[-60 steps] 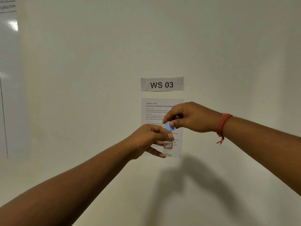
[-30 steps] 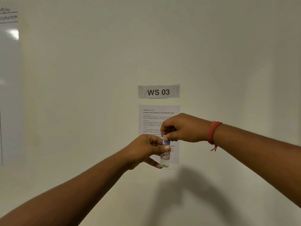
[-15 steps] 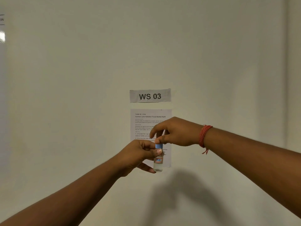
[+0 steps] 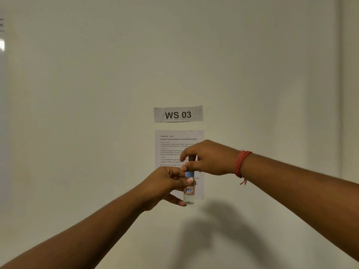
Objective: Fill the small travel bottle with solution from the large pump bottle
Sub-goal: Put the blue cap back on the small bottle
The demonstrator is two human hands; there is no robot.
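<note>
The small bottle [image 4: 188,193] is held upright in the air by the left hand [image 4: 167,186], fingers clamped round its body. Its blue cap [image 4: 189,174] is pinched by the right hand [image 4: 208,159]. Light, rigid, probably slippery; the body should be gripped.

I see a pale wall [image 4: 97,113] with a paper sign [image 4: 178,114] reading "WS 03". Just below it hangs a printed task sheet [image 4: 171,144] headed "Contact Lens Solution Travel Bottle Refill".
</note>
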